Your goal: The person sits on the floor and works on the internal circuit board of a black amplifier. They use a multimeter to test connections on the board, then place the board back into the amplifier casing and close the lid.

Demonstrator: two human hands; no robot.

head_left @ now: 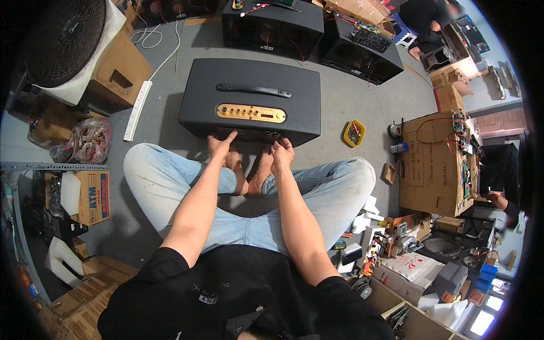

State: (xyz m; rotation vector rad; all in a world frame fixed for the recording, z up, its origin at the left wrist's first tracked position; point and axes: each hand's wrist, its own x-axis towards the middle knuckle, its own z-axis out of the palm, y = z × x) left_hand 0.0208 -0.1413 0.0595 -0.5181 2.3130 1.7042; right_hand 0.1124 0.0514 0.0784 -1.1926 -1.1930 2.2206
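A black box-shaped speaker [195,90] stands on the floor in front of my crossed legs. Its top carries a strap handle [253,90] and a gold control panel [251,113] with knobs, buttons and a small dark display. My left hand [220,147] touches the speaker's near face low down, thumb and forefinger spread apart; the other fingers are partly hidden. Beside the sockets [272,135] on that same face, my right hand [282,154] has its fingers curled together in a pinch. Whatever lies between those fingertips is too small to make out.
Right of the speaker sits a yellow tray [354,134] of small parts. A white power strip [137,111] lies to the left. More speaker cabinets [272,28] stand behind. A large carton [428,164] bears circuit boards at right. Another person [422,20] works at the far right.
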